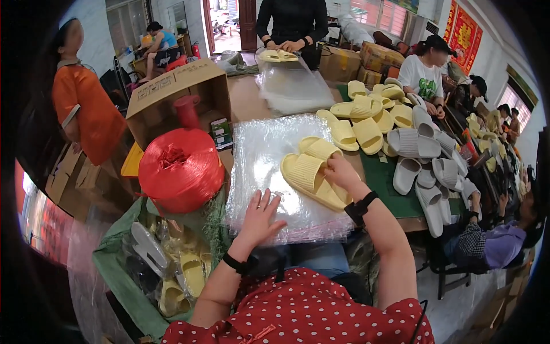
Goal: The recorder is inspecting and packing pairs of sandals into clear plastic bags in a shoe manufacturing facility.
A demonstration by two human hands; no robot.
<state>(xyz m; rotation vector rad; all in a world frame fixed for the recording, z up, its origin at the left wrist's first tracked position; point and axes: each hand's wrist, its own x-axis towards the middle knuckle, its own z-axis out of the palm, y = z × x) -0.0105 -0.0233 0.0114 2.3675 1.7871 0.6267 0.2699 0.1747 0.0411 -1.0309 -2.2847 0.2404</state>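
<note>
- Looking down from the head cam: right hand (pixel 339 170) is closed over a pair of yellow slippers (pixel 312 172), fingers curled on the upper edge of the pair, which lies on top of the stack of clear plastic bags (pixel 269 143).
- Left hand (pixel 259 217) is open, fingers spread, palm flat on the near part of the bag stack, gripping nothing.
- Hands are apart: left near the stack's front edge, right further up and to the right.
- Step, as I read it: bagging the pair. Slippers are gathered sole-to-sole-ish, bag not opened yet.
- Next move prob. needs the left fingers to peel one top bag loose and open its mouth w/o dragging the sheets below, while the right keeps both slippers together.
- Containers: green sack (pixel 123 258) at lower left holds bagged slippers, yellow & pale ones, in clear wrap.
- Cardboard box (pixel 172 92) lies on its side behind the red twine spool (pixel 182 169); inside it I can make out a red object, rest too dim to tell.
- Loose slipper pile (pixel 389 126), yellow then grey-white, spreads over the table (pixel 246 100) to the right.
- Another person's hands (pixel 286 46) at the far end rest on a yellow pair atop a second bag stack.
- More workers sit along the right side; what they hold is too small to tell.
</note>
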